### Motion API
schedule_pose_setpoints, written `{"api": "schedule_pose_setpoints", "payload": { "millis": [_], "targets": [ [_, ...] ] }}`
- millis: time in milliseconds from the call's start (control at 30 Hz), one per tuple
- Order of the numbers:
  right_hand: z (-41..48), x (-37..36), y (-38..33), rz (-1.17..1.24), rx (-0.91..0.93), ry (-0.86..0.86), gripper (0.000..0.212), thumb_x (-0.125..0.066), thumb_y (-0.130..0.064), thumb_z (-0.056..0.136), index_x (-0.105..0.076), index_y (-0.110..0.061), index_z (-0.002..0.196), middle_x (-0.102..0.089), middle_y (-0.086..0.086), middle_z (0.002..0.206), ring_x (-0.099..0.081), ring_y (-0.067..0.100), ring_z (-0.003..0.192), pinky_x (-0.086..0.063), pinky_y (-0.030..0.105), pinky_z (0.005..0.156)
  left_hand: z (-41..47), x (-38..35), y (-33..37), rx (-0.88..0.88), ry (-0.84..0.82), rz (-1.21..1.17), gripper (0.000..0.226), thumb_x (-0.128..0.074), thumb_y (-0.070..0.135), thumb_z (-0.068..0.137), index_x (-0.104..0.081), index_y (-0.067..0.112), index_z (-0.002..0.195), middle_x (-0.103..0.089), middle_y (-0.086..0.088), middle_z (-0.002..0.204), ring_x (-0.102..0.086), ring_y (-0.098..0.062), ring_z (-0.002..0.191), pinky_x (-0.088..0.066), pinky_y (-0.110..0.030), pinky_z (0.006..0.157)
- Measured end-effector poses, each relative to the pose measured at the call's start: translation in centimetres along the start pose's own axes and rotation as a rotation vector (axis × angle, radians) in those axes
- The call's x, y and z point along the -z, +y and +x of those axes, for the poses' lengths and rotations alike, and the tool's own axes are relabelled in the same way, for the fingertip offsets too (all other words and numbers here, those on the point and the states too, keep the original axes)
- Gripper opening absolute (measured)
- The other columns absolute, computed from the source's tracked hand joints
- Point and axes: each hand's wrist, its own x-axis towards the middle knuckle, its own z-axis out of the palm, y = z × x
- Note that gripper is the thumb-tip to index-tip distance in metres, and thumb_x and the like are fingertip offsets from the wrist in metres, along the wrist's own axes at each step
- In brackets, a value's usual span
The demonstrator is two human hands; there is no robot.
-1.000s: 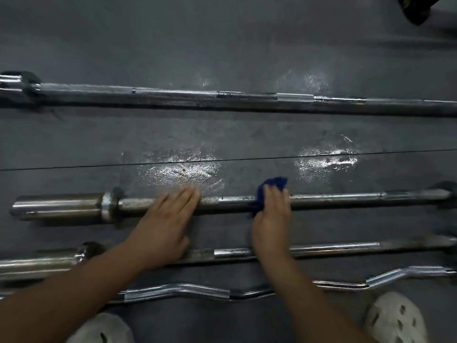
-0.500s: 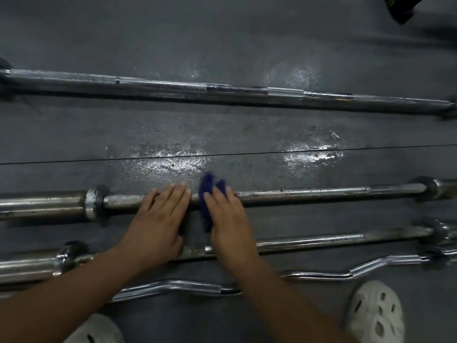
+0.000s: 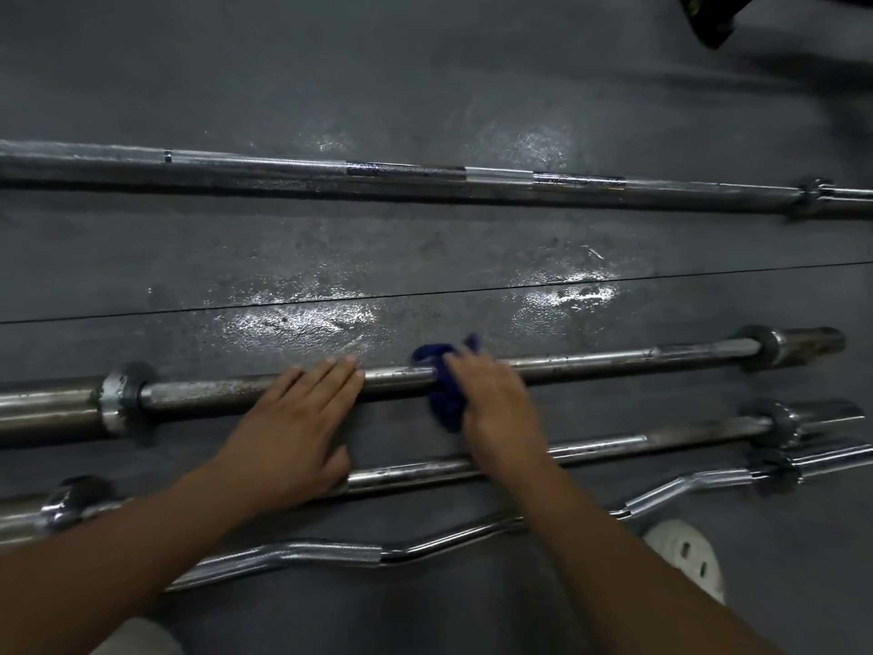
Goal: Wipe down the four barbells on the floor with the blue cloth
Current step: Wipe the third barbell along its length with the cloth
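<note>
Several steel barbells lie side by side on the dark floor. The long far barbell (image 3: pixel 425 179) crosses the whole view. The second barbell (image 3: pixel 614 364) lies mid-frame. My left hand (image 3: pixel 293 427) rests flat on its shaft with straight fingers. My right hand (image 3: pixel 496 404) holds the blue cloth (image 3: pixel 441 385) against the same shaft, just right of the left hand. Nearer me lie a third straight barbell (image 3: pixel 614 444) and a curved curl bar (image 3: pixel 330 553), both partly hidden by my forearms.
Wet, shiny patches (image 3: pixel 302 316) mark the floor between the far bar and the second bar. A thin seam (image 3: pixel 708 271) runs across the floor. My white clog (image 3: pixel 685 555) stands at the lower right. A dark object (image 3: pixel 708 16) sits at the top right corner.
My right hand slid the cloth left along the second bar until it nearly touched my left hand, then moved back right a little. My left hand stayed on the shaft.
</note>
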Motion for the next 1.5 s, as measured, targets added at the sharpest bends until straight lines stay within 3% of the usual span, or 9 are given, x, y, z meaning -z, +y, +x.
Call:
{"api": "schedule_pose_setpoints", "payload": {
  "millis": [133, 367, 533, 700, 900, 1100, 1267, 1433, 1500],
  "targets": [
    [-1.3, 0.2, 4.3, 0.024, -0.503, 0.148, 0.068, -0.041, -0.003, 0.071, -0.053, -0.011, 0.137, -0.051, 0.014, 0.143, -0.046, 0.04, 0.128, -0.038, 0.052, 0.106, 0.0, -0.3, 0.4, 0.021, 0.002, -0.009, 0.086, -0.047, 0.052, 0.077, -0.038, 0.008, 0.15, -0.033, -0.011, 0.159, -0.033, -0.027, 0.145, -0.021, -0.049, 0.117],
    [-1.0, 0.0, -0.5, -0.086, 0.148, -0.069, 0.054, -0.045, -0.022, 0.082, -0.048, -0.024, 0.136, -0.047, -0.003, 0.147, -0.04, 0.024, 0.137, -0.031, 0.044, 0.108, 0.1, 0.1, 0.1, 0.008, 0.01, -0.02, 0.086, -0.045, 0.056, 0.08, -0.036, 0.01, 0.152, -0.032, -0.008, 0.159, -0.033, -0.024, 0.144, -0.019, -0.04, 0.116],
    [-1.2, 1.4, 6.8, 0.0, -0.518, 0.171, 0.062, -0.043, -0.007, 0.07, -0.057, -0.013, 0.13, -0.056, 0.012, 0.135, -0.048, 0.038, 0.124, -0.039, 0.051, 0.103, 0.2, -0.1, 0.4, 0.027, 0.002, -0.029, 0.089, -0.046, 0.057, 0.078, -0.035, 0.01, 0.152, -0.03, -0.008, 0.16, -0.031, -0.024, 0.146, -0.019, -0.042, 0.116],
    [-0.2, 0.0, 0.3, 0.001, 0.059, -0.063, 0.054, -0.047, -0.015, 0.081, -0.054, -0.012, 0.135, -0.054, 0.007, 0.141, -0.044, 0.036, 0.133, -0.036, 0.051, 0.11, 0.2, 0.0, 0.5, 0.04, -0.01, -0.028, 0.089, -0.046, 0.055, 0.078, -0.032, 0.011, 0.154, -0.029, -0.008, 0.16, -0.029, -0.024, 0.146, -0.017, -0.042, 0.117],
    [-0.4, -0.3, 3.1, 0.027, -0.459, 0.147, 0.058, -0.054, -0.002, 0.073, -0.056, -0.01, 0.13, -0.052, 0.011, 0.14, -0.04, 0.041, 0.132, -0.037, 0.047, 0.109, 0.1, -0.1, 0.7, 0.054, -0.017, -0.037, 0.088, -0.044, 0.056, 0.079, -0.032, 0.01, 0.154, -0.028, -0.009, 0.161, -0.027, -0.025, 0.148, -0.015, -0.042, 0.118],
    [1.1, -0.9, -2.6, -0.048, 0.12, -0.06, 0.051, -0.057, -0.029, 0.083, -0.051, -0.027, 0.134, -0.052, -0.006, 0.143, -0.041, 0.022, 0.136, -0.029, 0.049, 0.111, 0.1, 0.2, -0.1, 0.033, -0.012, -0.066, 0.087, -0.042, 0.056, 0.08, -0.029, 0.014, 0.155, -0.025, -0.005, 0.162, -0.025, -0.021, 0.149, -0.014, -0.04, 0.118],
    [-0.9, 1.6, 5.3, -0.032, -0.539, 0.072, 0.063, -0.055, -0.005, 0.076, -0.052, -0.018, 0.137, -0.048, 0.007, 0.147, -0.037, 0.033, 0.138, -0.026, 0.048, 0.111, 0.2, 0.0, 0.0, 0.035, -0.028, -0.064, 0.089, -0.042, 0.057, 0.079, -0.028, 0.014, 0.156, -0.024, -0.005, 0.163, -0.023, -0.021, 0.149, -0.014, -0.043, 0.119],
    [1.2, -0.6, -5.0, 0.048, 0.051, -0.114, 0.052, -0.056, -0.012, 0.07, -0.062, -0.016, 0.121, -0.062, 0.007, 0.126, -0.055, 0.035, 0.117, -0.045, 0.044, 0.096, 0.2, 0.3, 0.1, 0.038, -0.027, -0.073, 0.089, -0.046, 0.056, 0.077, -0.033, 0.013, 0.154, -0.031, -0.007, 0.16, -0.03, -0.023, 0.146, -0.014, -0.04, 0.117],
    [2.3, 1.0, -5.2, 0.261, -0.004, -0.093, 0.051, -0.048, -0.014, 0.073, -0.067, -0.021, 0.12, -0.067, 0.006, 0.118, -0.062, 0.028, 0.106, -0.05, 0.037, 0.092, 0.2, 0.4, -0.2, 0.017, -0.033, -0.069, 0.088, -0.047, 0.055, 0.077, -0.034, 0.013, 0.153, -0.034, -0.007, 0.159, -0.033, -0.023, 0.145, -0.014, -0.039, 0.116]
  ]
}}
